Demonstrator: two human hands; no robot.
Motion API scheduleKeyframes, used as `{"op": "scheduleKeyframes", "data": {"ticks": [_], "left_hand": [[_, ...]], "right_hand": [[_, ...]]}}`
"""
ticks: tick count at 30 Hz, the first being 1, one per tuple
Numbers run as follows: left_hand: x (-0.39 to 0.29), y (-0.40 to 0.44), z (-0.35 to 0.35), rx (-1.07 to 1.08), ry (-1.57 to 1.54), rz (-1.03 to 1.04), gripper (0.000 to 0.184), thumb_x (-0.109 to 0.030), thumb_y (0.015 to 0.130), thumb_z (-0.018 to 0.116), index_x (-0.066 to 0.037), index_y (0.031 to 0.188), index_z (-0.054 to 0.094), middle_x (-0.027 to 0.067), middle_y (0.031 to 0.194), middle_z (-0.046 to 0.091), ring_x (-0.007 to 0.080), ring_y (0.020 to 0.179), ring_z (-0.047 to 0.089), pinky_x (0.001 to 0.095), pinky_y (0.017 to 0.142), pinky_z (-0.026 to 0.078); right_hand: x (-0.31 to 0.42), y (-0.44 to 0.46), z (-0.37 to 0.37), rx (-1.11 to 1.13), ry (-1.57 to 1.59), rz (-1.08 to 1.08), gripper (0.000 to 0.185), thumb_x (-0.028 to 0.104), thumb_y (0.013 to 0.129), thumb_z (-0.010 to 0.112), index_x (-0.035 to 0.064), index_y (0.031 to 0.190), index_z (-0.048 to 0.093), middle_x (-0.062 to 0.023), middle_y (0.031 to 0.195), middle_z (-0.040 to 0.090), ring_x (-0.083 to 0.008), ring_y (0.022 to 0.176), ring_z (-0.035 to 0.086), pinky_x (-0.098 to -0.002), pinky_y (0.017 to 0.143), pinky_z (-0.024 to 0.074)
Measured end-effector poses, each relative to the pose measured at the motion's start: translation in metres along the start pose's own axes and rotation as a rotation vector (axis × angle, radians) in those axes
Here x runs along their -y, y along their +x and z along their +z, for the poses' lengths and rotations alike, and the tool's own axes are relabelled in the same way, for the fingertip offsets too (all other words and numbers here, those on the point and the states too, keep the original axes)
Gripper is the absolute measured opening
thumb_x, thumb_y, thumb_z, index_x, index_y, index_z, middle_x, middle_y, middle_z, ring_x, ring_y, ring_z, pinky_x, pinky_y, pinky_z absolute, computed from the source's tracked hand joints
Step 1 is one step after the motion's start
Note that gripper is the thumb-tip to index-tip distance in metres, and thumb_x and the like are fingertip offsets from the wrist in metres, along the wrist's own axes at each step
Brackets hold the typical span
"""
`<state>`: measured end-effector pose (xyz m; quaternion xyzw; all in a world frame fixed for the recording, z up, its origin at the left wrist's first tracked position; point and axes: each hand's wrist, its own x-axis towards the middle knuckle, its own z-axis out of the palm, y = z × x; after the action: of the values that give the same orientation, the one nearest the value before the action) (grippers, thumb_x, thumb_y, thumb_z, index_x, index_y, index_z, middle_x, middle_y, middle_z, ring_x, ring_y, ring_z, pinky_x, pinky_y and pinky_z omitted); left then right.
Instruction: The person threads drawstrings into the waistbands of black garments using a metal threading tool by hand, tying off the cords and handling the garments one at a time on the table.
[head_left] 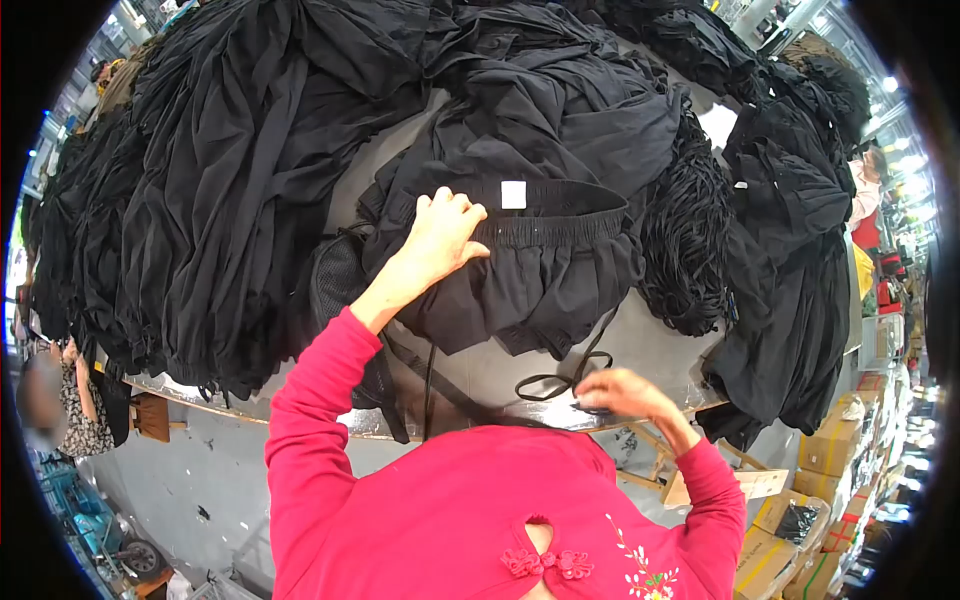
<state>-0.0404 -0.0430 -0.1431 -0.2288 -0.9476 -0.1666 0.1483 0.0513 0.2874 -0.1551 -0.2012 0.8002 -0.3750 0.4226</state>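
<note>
Cardboard boxes along the right, grey floor, blue machinery — near a black wheel

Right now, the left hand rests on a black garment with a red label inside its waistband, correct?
Not quite: the label is white, as the head view shows. The left hand does rest on the black garment, with that label inside its waistband.

Left hand on waistband of black shorts, thumb spread from fingers. White label inside waistband, facing up. Right hand blurred, at looped black cord near table's front edge; can't tell if gripped. Shorts lie on grey table, big black cloth pile left, black cord bundle right. Cartons on far right.
</note>
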Motion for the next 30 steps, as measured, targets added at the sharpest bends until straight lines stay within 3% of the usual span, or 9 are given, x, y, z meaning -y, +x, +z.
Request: {"op": "scheduleKeyframes", "data": {"ticks": [3, 6, 9, 10, 12, 14, 18, 22, 30], "left_hand": [[-0.004, 0.002, 0.004, 0.045, 0.120, -0.035, 0.045, -0.035, 0.061, 0.074, -0.010, 0.093, 0.055, 0.0058, 0.087, 0.050, 0.0213, 0.084, 0.049, 0.0355, 0.074, 0.034], [0.003, -0.001, 0.006, -0.074, -0.128, -0.065, 0.040, -0.032, 0.062, 0.075, -0.006, 0.083, 0.054, 0.0064, 0.077, 0.053, 0.0199, 0.070, 0.051, 0.0330, 0.069, 0.035], [0.018, 0.009, 0.002, 0.155, -0.480, -0.218, 0.036, -0.026, 0.067, 0.073, 0.002, 0.072, 0.051, 0.0085, 0.063, 0.052, 0.0173, 0.056, 0.046, 0.0297, 0.057, 0.036], [0.014, 0.016, -0.005, 0.214, -0.559, -0.263, 0.032, -0.021, 0.072, 0.069, 0.006, 0.068, 0.052, 0.0072, 0.055, 0.048, 0.0124, 0.052, 0.041, 0.0284, 0.049, 0.034], [0.025, 0.016, 0.000, 0.302, -0.730, -0.322, 0.026, -0.020, 0.074, 0.066, 0.005, 0.074, 0.057, 0.0038, 0.056, 0.046, 0.0082, 0.056, 0.040, 0.0278, 0.051, 0.034], [0.032, 0.020, -0.011, 0.400, -0.769, -0.410, 0.020, -0.018, 0.076, 0.064, 0.002, 0.078, 0.061, -0.0023, 0.059, 0.048, 0.0060, 0.057, 0.040, 0.0247, 0.052, 0.033], [0.057, 0.009, -0.024, 0.436, -0.916, -0.552, 0.017, -0.017, 0.077, 0.062, 0.000, 0.077, 0.063, -0.0061, 0.064, 0.051, 0.0048, 0.061, 0.041, 0.0214, 0.057, 0.034], [0.066, 0.006, -0.022, 0.421, -1.003, -0.624, 0.017, -0.017, 0.077, 0.061, 0.000, 0.078, 0.063, -0.0046, 0.068, 0.054, 0.0048, 0.065, 0.045, 0.0209, 0.063, 0.037], [0.073, -0.001, -0.013, 0.364, -0.872, -0.509, 0.020, -0.020, 0.077, 0.062, 0.000, 0.080, 0.062, -0.0024, 0.077, 0.058, 0.0069, 0.073, 0.048, 0.0233, 0.068, 0.037]], "right_hand": [[0.005, -0.012, -0.008, 0.190, -0.139, 0.183, 0.024, 0.026, 0.082, 0.056, 0.0025, 0.086, 0.061, -0.0073, 0.069, 0.059, -0.0166, 0.065, 0.053, -0.0330, 0.060, 0.0413], [0.030, -0.025, -0.046, -0.043, 0.266, 0.200, 0.019, 0.022, 0.081, 0.056, 0.0065, 0.072, 0.062, 0.0044, 0.062, 0.054, -0.0049, 0.053, 0.045, -0.0213, 0.046, 0.0354], [0.063, -0.003, -0.087, -0.530, 0.111, -0.193, 0.019, 0.018, 0.081, 0.054, 0.0034, 0.072, 0.063, 0.0046, 0.057, 0.049, -0.0021, 0.051, 0.040, -0.0185, 0.045, 0.0297], [0.084, 0.006, -0.098, -0.563, 0.098, -0.159, 0.019, 0.015, 0.083, 0.055, -0.0022, 0.080, 0.062, -0.0027, 0.068, 0.058, -0.0081, 0.065, 0.051, -0.0234, 0.060, 0.0393], [0.089, 0.041, -0.113, -0.544, 0.144, -0.129, 0.020, 0.015, 0.083, 0.056, -0.0032, 0.079, 0.062, -0.0026, 0.069, 0.059, -0.0086, 0.066, 0.051, -0.0231, 0.062, 0.0401], [0.064, 0.092, -0.117, -0.530, 0.008, -0.418, 0.019, 0.014, 0.083, 0.055, -0.0016, 0.077, 0.063, -0.0016, 0.068, 0.059, -0.0080, 0.063, 0.050, -0.0225, 0.059, 0.0397], [0.022, 0.131, -0.103, -0.413, 0.193, -0.246, 0.025, 0.025, 0.079, 0.061, 0.0013, 0.070, 0.063, -0.0018, 0.067, 0.058, -0.0065, 0.061, 0.048, -0.0212, 0.056, 0.0380], [0.001, 0.141, -0.097, -0.386, 0.274, -0.278, 0.022, 0.017, 0.079, 0.062, -0.0013, 0.068, 0.061, -0.0023, 0.064, 0.058, -0.0079, 0.066, 0.051, -0.0283, 0.093, 0.0364], [-0.001, 0.141, -0.096, -0.410, 0.363, -0.193, 0.018, 0.009, 0.081, 0.058, 0.0005, 0.066, 0.058, 0.0002, 0.064, 0.055, -0.0068, 0.066, 0.049, -0.0286, 0.093, 0.0379]]}}
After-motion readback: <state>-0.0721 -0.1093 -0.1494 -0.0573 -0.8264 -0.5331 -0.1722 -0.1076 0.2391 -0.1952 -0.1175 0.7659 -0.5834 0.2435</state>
